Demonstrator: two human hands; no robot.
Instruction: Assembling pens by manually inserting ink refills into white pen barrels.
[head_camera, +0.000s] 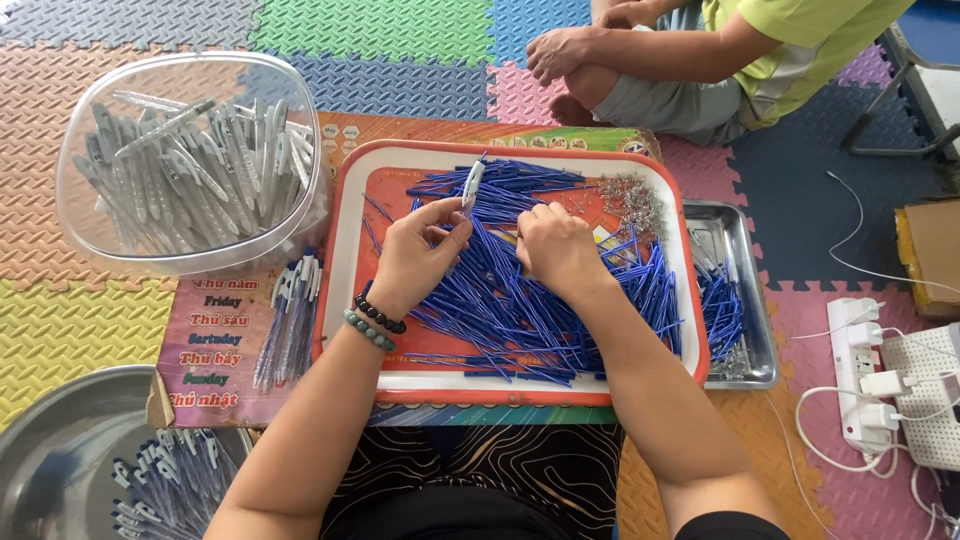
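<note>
My left hand (418, 252) holds a grey-white pen barrel (471, 186) upright between thumb and fingers, above an orange-rimmed tray (345, 230). The tray is heaped with thin blue pen refills (520, 310). My right hand (556, 248) rests on the heap with its fingers curled down among the refills; what they pinch is hidden. A cluster of small metal springs (630, 197) lies at the tray's far right corner. Two bead bracelets circle my left wrist.
A clear plastic tub (80, 215) of grey pen barrels stands at the left. Assembled pens (290, 315) lie beside the tray, more in a metal bowl (60, 450). A metal tray (745, 290) holds refills at right. Another person sits opposite. A power strip (865, 375) lies at right.
</note>
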